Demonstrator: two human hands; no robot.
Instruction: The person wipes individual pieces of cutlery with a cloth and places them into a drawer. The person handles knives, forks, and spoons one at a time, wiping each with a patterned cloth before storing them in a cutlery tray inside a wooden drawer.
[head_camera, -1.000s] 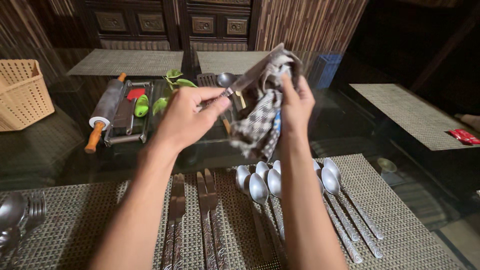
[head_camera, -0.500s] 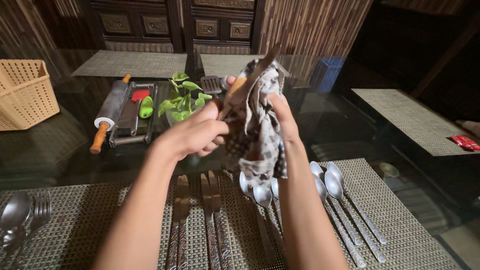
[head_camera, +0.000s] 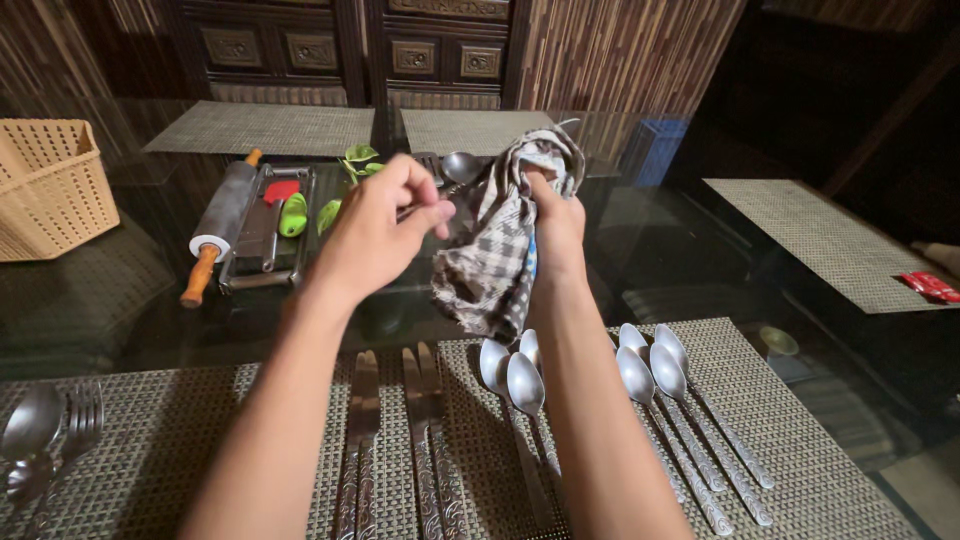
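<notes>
Wicker basket (head_camera: 50, 185) far left; rolling pin (head_camera: 218, 225) beside metal tray (head_camera: 262, 235).

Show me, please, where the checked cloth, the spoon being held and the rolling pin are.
checked cloth (head_camera: 497, 255): head view, on the hanging folds below the right hand.
spoon (head_camera: 462, 165): head view, on its bowl, beyond the left hand's fingers.
rolling pin (head_camera: 224, 207): head view, on the grey barrel.

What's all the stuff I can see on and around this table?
Silver metal spoon: one, left hand.
Checked grey cloth: one, right hand.
Silver spoons: about seven, near woven mat.
Silver table knives: about four, same mat.
Spoons and fork: silver, left edge.
Grey wooden-handled rolling pin: one, glass top.
Metal tray: one, red and green pieces.
Cream plastic basket: one, far left.
Woven placemats: several, grey.
Red packet: one, right.
Left hand, right hand: raised.
</notes>
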